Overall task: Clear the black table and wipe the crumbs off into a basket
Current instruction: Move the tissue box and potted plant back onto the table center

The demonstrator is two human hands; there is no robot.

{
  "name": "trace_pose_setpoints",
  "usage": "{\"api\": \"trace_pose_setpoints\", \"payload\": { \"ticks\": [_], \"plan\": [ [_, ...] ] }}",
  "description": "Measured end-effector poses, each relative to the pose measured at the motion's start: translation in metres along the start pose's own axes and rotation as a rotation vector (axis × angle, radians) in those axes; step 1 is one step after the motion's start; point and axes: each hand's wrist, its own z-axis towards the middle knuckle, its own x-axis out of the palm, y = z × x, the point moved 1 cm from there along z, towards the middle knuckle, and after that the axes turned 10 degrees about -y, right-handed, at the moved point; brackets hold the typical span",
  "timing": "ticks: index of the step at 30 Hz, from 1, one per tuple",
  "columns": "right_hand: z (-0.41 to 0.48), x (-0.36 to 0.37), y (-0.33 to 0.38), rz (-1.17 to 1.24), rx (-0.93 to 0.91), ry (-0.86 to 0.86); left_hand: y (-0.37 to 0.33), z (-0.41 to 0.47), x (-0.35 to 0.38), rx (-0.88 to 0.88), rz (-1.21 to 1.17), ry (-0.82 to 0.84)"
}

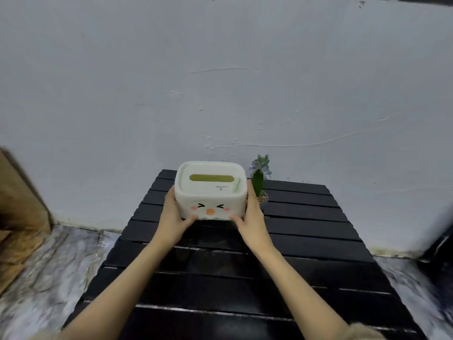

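Both bare forearms reach forward, the left grip (172, 214) and right grip (252, 218) pressed palms inward against opposite sides of one held load, thumbs underneath.

tissue box (210, 192): smooth white plastic, slight sheen, printed face on front. black table (306, 241): slatted, painted-looking, glossy with streaky reflections. wall (220, 82): matt pale plaster, rough with ridges. floor (49, 261), at 8 o'clock: polished marble-look, veined. potted plant (259, 177), at 2 o'clock of box: waxy leaves, gravel topping.
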Motion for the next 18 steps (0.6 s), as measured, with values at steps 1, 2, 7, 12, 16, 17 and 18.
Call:
{"api": "trace_pose_setpoints", "payload": {
  "ticks": [1, 2, 7, 12, 16, 17, 18],
  "plan": [
    [-0.008, -0.007, 0.002, 0.005, 0.010, 0.001, -0.009, -0.011, 0.000, 0.003, -0.032, -0.002],
    [-0.017, -0.015, 0.003, 0.006, 0.017, 0.002, -0.016, -0.023, 0.001, -0.006, -0.057, -0.005],
    [-0.059, -0.047, -0.001, 0.005, 0.044, 0.015, -0.021, -0.073, 0.004, -0.118, -0.108, 0.004],
    [-0.092, -0.070, -0.013, 0.007, 0.076, 0.052, -0.021, -0.115, 0.006, -0.187, -0.074, -0.020],
    [-0.110, -0.080, -0.014, 0.026, 0.079, 0.082, -0.028, -0.139, 0.007, -0.223, -0.053, -0.037],
    [-0.113, -0.082, -0.014, 0.028, 0.076, 0.092, -0.029, -0.144, 0.007, -0.223, -0.050, -0.038],
    [-0.115, -0.082, -0.014, 0.025, 0.079, 0.101, -0.029, -0.148, 0.007, -0.226, -0.046, -0.039]
  ]
}}
